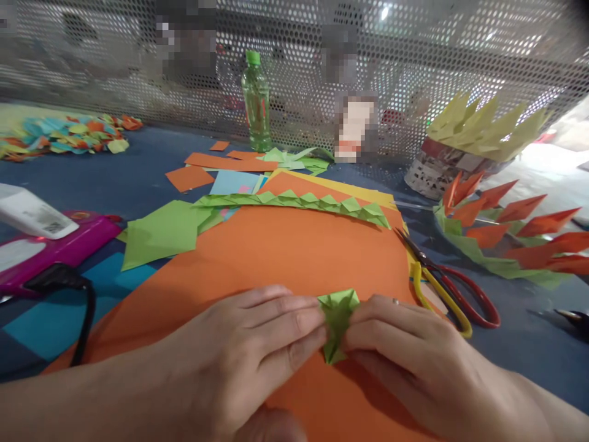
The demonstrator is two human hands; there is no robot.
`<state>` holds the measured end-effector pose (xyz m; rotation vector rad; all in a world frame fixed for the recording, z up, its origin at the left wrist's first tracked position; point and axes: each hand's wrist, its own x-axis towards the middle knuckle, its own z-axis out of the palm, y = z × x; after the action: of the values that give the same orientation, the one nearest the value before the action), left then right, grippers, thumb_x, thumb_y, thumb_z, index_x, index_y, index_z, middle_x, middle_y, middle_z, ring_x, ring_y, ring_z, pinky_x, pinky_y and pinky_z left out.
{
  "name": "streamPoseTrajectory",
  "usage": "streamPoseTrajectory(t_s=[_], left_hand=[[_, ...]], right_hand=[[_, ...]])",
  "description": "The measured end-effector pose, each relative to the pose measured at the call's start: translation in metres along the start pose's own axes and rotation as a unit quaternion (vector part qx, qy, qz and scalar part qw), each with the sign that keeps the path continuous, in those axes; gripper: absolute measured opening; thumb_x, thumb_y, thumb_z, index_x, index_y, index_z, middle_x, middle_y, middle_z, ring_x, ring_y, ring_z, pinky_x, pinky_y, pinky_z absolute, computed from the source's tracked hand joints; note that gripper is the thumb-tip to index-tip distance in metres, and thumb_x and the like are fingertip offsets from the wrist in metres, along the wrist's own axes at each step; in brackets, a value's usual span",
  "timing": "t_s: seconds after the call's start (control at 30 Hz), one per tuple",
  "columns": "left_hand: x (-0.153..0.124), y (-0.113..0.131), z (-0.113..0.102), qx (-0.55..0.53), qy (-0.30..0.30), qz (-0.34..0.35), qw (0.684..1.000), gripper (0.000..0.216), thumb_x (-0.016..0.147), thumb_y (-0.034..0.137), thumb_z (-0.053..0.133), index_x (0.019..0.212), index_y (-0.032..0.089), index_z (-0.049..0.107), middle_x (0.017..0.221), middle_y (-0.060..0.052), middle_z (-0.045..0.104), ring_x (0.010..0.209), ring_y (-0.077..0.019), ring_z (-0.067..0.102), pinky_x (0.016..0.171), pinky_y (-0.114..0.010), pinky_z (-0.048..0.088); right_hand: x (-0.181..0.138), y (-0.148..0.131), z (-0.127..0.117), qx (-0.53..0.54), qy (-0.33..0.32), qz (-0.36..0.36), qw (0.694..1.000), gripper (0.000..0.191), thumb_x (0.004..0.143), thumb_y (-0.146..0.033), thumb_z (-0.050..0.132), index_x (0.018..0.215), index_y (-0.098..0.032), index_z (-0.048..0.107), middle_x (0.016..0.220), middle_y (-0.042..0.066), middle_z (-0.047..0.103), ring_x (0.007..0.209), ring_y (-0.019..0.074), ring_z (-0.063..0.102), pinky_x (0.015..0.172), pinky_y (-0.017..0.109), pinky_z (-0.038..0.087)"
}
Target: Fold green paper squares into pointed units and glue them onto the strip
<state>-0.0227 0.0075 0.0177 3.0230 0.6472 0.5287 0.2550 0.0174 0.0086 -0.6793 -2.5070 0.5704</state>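
A small folded green paper piece (338,319) lies on a large orange sheet (285,258) near the front of the table. My left hand (243,356) presses its left side with fingers held together and flat. My right hand (405,350), a ring on one finger, presses the right side with fingertips closed on the paper. Farther back on the orange sheet runs a long chain of folded green triangles (299,201).
Scissors with red and yellow handles (446,288) lie right of the orange sheet. Loose green squares (161,233), a pink glue gun (50,245) with black cord, a green bottle (256,101), an orange-and-green paper ring (515,233), a can with yellow points (464,147) and a mesh screen surround it.
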Motion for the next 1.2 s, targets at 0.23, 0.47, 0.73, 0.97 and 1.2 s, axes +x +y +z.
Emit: streamPoseTrajectory(t_s=[0.23, 0.47, 0.73, 0.97, 1.2], left_hand=[[0.004, -0.001, 0.0, -0.013, -0.019, 0.033, 0.999, 0.054, 0.106, 0.049, 0.051, 0.138, 0.005, 0.055, 0.144, -0.018, 0.06, 0.137, -0.0231, 0.055, 0.121, -0.031, 0.035], [0.004, -0.005, 0.0, -0.048, -0.032, 0.046, 0.997, 0.051, 0.106, 0.044, 0.052, 0.139, 0.005, 0.056, 0.146, -0.018, 0.059, 0.135, -0.0228, 0.056, 0.122, -0.031, 0.034], [0.003, -0.006, 0.002, -0.03, -0.056, 0.077, 0.995, 0.049, 0.107, 0.039, 0.047, 0.142, 0.006, 0.054, 0.148, -0.015, 0.058, 0.138, -0.0222, 0.053, 0.124, -0.032, 0.03], [0.005, -0.003, 0.001, -0.043, -0.065, 0.058, 0.995, 0.054, 0.1, 0.039, 0.058, 0.143, 0.007, 0.052, 0.146, -0.016, 0.059, 0.134, -0.0253, 0.057, 0.122, -0.034, 0.034], [0.006, -0.008, -0.001, -0.06, -0.052, 0.06, 0.995, 0.051, 0.107, 0.043, 0.049, 0.141, 0.005, 0.055, 0.15, -0.018, 0.054, 0.141, -0.0258, 0.051, 0.122, -0.037, 0.035]], right_hand=[[-0.007, 0.001, 0.011, 0.064, 0.029, 0.043, 0.997, 0.02, 0.097, -0.009, 0.061, 0.115, -0.018, 0.062, 0.104, 0.003, 0.066, 0.09, 0.0104, 0.065, 0.081, 0.018, 0.053], [-0.002, 0.004, 0.002, -0.003, 0.009, -0.007, 1.0, 0.018, 0.099, -0.01, 0.056, 0.107, -0.016, 0.071, 0.094, 0.006, 0.066, 0.081, 0.0142, 0.062, 0.072, 0.024, 0.052], [0.002, 0.006, -0.005, -0.059, 0.006, -0.038, 0.998, 0.017, 0.099, -0.009, 0.056, 0.099, -0.016, 0.072, 0.097, 0.006, 0.07, 0.084, 0.0138, 0.063, 0.075, 0.023, 0.051], [0.001, 0.005, -0.001, 0.072, 0.019, 0.014, 0.997, 0.018, 0.096, -0.005, 0.057, 0.103, -0.016, 0.069, 0.096, 0.005, 0.068, 0.081, 0.0101, 0.065, 0.07, 0.018, 0.052], [0.0, 0.003, 0.003, 0.067, 0.026, 0.017, 0.997, 0.016, 0.096, -0.006, 0.058, 0.103, -0.016, 0.068, 0.094, 0.005, 0.066, 0.079, 0.0105, 0.065, 0.068, 0.019, 0.052]])
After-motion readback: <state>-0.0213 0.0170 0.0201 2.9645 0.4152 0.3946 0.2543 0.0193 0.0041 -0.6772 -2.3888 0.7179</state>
